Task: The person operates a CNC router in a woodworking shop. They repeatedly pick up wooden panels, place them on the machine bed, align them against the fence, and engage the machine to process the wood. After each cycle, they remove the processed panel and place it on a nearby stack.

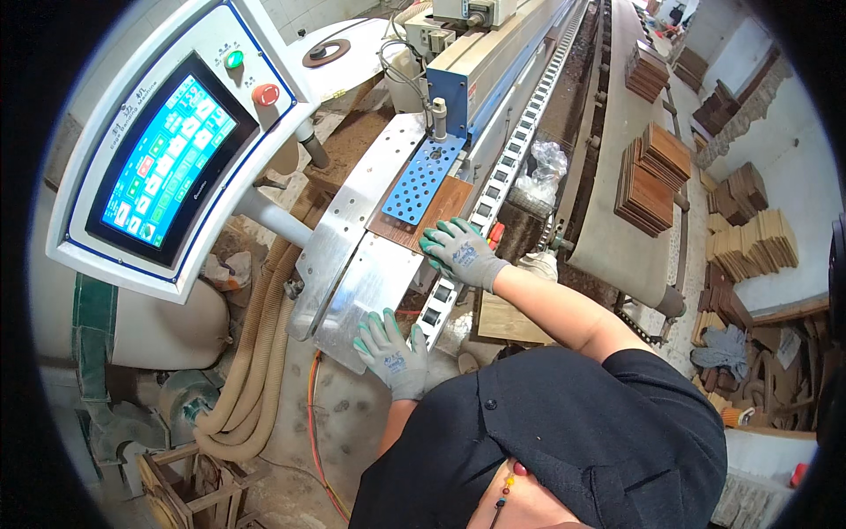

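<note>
Shirt, worn by the person: black, short-sleeved, buttoned (564,423), filling the lower foreground; beaded cord (508,485) at the neck.
Left hand: gray glove with green fingertips (394,361); fingers spread and extended, grasping nothing visible; at the near edge of the metal tabletop (366,291), contact uncertain.
Right hand: matching glove (463,253); palm down, fingers extended, laid over the near right corner of the board, not curled round it; pressure cannot be told.
Board: brown, wood-grained, flat (447,204); lying on the metal tabletop, partly under the blue plate, beside the track.
Blue plate: perforated with round holes (419,189), above the board.
Track: chain of white-edged dark pads (500,182), running diagonally past the right hand.
Control panel: white housing, lit touchscreen (167,163), green button (233,59), red button (266,94); upper left.
Hoses: beige, ribbed, bundled (264,353), below the panel.
Conveyor: gray belt (599,225), right of the track, carrying brown board stacks (648,198).
Pale boards: stacked (758,242) near the right wall.
Plastic: clear, crumpled (544,172), between track and conveyor.
</note>
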`<control>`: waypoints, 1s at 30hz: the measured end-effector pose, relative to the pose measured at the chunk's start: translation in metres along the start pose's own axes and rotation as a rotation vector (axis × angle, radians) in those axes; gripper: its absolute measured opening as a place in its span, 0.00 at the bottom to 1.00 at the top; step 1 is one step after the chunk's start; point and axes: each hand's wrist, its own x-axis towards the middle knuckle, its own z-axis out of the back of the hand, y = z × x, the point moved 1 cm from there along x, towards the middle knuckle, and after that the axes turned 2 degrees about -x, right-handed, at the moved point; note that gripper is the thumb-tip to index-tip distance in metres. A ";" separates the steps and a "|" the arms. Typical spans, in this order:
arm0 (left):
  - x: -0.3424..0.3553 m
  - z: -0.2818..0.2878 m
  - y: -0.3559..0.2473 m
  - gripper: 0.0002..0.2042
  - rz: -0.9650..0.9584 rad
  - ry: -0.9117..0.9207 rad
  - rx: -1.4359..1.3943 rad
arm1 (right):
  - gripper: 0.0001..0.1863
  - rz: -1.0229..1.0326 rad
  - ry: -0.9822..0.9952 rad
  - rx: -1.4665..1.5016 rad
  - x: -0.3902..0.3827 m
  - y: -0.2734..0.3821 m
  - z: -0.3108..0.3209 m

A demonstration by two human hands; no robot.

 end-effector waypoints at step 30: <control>0.051 -0.029 -0.166 0.25 -0.471 0.298 -0.873 | 0.24 -0.317 -0.086 0.147 -0.002 -0.176 0.000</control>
